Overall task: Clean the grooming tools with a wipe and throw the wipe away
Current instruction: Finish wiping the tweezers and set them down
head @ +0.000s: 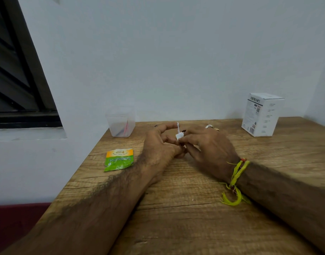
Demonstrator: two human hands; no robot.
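Note:
My left hand (159,144) holds a thin metal grooming tool (178,126) upright over the wooden table (185,208); only the tool's tip shows above the fingers. My right hand (205,146) pinches a small folded white wipe (179,136) around the tool's shaft. The two hands meet at the middle of the table. A clear plastic cup (121,121) at the back left holds a red and a dark thin tool. A green and orange sachet (119,159) lies flat to the left of my left wrist.
A white printed carton (262,115) stands at the back right of the table. A white wall runs behind the table, with a dark window frame (20,80) at the left. The table's left edge drops off beside the sachet.

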